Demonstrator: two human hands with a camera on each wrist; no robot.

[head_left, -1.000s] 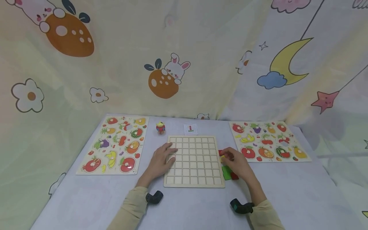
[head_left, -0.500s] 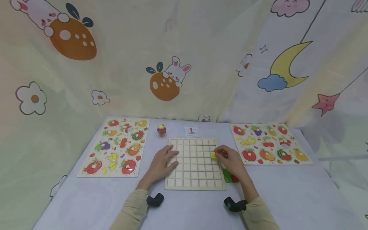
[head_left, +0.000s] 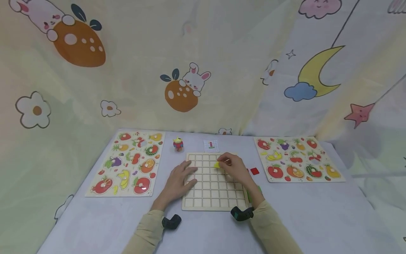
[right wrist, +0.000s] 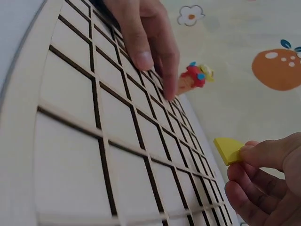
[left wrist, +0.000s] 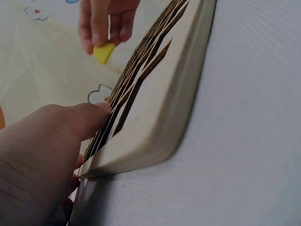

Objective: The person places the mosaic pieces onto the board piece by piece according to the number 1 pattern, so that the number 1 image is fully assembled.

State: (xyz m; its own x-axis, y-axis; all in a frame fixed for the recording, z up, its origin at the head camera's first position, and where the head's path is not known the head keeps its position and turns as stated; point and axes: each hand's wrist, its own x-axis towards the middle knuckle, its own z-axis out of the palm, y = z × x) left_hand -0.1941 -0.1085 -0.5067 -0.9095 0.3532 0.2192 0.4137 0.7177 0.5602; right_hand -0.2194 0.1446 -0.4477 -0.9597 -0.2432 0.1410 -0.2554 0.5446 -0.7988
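A wooden grid board [head_left: 206, 203] lies flat on the table, its square cells bare where they show. My left hand [head_left: 178, 180] rests on the board's left edge with fingers spread and thumb over the cells. Above the upper right part of the grid, my right hand [head_left: 234, 169] pinches a yellow quarter-round tile [right wrist: 229, 149] between thumb and fingertips. In the left wrist view the yellow tile [left wrist: 103, 52] stands off the board's surface. Red tile [head_left: 254, 171] and green tile [head_left: 258, 193] lie by the board's right side, the green partly hidden by my right forearm.
A small card [head_left: 210, 145] with a red and green figure lies behind the board, beside a small toy figure [head_left: 178, 144]. Fruit puzzle boards flank the grid, one on the left [head_left: 127, 164] and one on the right [head_left: 299, 159]. A printed cloth hangs at the back.
My right hand took up the yellow tile from beside the board and carried it left over the grid. The left hand stays on the board's edge.
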